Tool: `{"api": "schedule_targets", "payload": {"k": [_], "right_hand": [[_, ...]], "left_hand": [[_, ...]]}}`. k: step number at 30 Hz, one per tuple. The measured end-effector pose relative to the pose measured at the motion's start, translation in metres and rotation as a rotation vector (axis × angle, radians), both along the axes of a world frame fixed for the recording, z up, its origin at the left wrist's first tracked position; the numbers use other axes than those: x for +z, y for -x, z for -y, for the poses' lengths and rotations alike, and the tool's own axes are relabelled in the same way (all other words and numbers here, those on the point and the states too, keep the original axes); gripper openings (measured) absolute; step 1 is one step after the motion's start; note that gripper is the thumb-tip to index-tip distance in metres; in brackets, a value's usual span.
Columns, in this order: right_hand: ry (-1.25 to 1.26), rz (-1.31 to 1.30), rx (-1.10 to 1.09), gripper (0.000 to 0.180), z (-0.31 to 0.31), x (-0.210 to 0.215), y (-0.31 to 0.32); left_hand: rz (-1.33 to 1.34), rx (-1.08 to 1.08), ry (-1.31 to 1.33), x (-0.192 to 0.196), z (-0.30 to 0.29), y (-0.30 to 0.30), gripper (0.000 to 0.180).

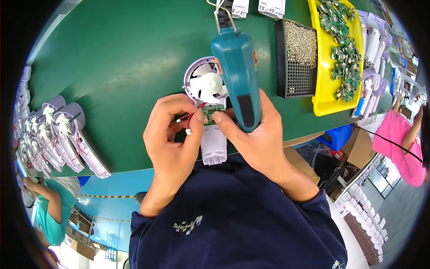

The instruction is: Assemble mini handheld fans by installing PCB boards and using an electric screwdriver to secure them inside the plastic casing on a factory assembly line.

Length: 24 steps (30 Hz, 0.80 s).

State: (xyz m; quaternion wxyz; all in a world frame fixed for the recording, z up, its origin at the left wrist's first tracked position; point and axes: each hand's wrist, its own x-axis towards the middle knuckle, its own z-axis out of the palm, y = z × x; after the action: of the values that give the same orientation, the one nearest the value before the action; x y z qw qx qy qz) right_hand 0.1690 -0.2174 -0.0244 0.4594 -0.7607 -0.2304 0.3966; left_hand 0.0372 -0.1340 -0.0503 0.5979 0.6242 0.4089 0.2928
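A handheld fan [212,144] stands before me, with white blades [208,88] in its round lilac head and its handle pointing toward my body. At the handle's upper end lies a small green circuit board [210,115]. My left hand [172,130] pinches the board's left edge beside red and black wires [191,117] with white plugs. From the other side, my right hand [255,139] presses its thumb on the board. A teal electric screwdriver [236,67] lies over the right hand, its rounded end at the thumb web. It hides most of the right fingers; whether they also grip it is unclear.
Several fan housings [67,130] lie at the left. To the right are a black screw tray [297,58] and a yellow bin [328,101] of circuit boards, with more lilac parts [374,67] beyond. Other people sit at both sides, in a teal sleeve [56,206] and pink clothing [396,148].
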Motion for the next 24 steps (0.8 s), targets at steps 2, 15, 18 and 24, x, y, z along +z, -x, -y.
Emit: {"api": "schedule_targets", "payload": {"k": [2, 15, 18, 24], "right_hand": [[0.020, 0.020, -0.009, 0.033, -0.001, 0.002, -0.001], [-0.208, 0.056, -0.021, 0.046, 0.009, -0.011, -0.005], [-0.355, -0.352, -0.257, 0.062, 0.042, 0.004, -0.015], [-1.249, -0.001, 0.083, 0.082, 0.049, 0.022, -0.114]], "left_hand": [[-0.013, -0.022, -0.071, 0.001, 0.000, -0.001, 0.015], [-0.020, -0.186, 0.251, 0.008, -0.003, 0.010, 0.026], [-0.020, -0.166, 0.255, 0.011, -0.001, 0.002, 0.026], [0.033, -0.191, 0.192, 0.006, 0.007, -0.032, 0.026]]}}
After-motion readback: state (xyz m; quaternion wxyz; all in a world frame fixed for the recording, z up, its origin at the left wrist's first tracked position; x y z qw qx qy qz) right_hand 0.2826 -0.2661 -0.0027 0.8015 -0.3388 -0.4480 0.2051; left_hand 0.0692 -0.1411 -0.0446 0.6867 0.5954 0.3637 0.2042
